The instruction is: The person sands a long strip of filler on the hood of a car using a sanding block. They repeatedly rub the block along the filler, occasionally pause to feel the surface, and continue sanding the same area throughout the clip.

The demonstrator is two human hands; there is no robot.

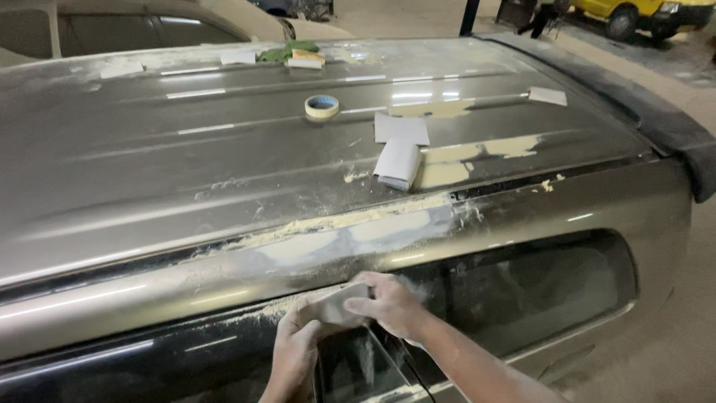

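Both my hands press a folded grey sheet of sandpaper (337, 304) against the side of a grey-brown car, just above its side window (537, 287). My left hand (296, 345) grips the sheet's lower left end. My right hand (391, 304) holds its right end from the side. Pale filler dust (328, 222) lies along the roof edge right above them.
On the car roof (149, 164) lie a roll of masking tape (321, 107), a flat grey sheet (401, 128), a folded sheet (397, 163), more paper pieces and a green cloth (287, 52) at the far side. A yellow vehicle (641, 13) stands at the back right.
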